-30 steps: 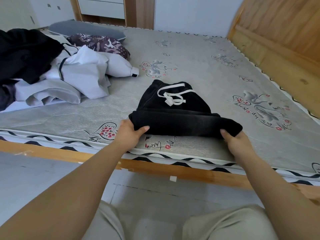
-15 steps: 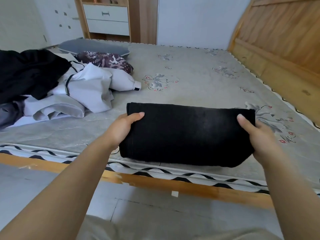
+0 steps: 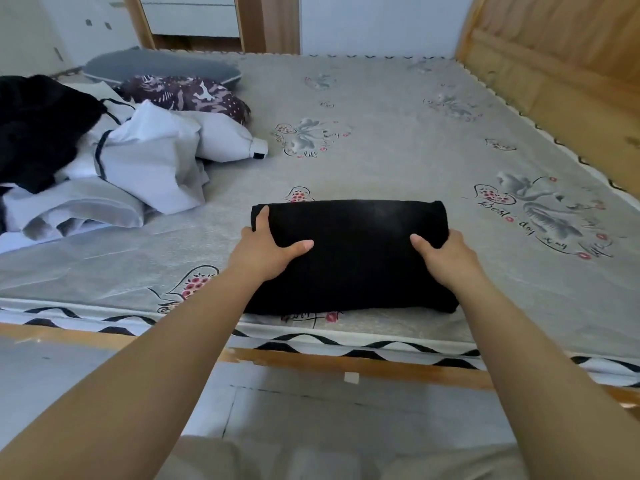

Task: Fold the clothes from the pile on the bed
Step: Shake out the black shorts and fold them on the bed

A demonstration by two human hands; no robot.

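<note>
While on bed [image 3: 398,133] | left hand [image 3: 266,251], right hand [image 3: 446,259] grip folded black garment [image 3: 356,258]

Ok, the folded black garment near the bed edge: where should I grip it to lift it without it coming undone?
Take the black garment by its two short ends, from the near side, thumbs on top and fingers underneath. It lies as a wide flat bundle, so an end grip probably keeps the layers together. The left hand and right hand already sit there.

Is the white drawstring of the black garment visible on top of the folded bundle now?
No, the folded black garment shows only plain black fabric between the left hand and right hand.
</note>
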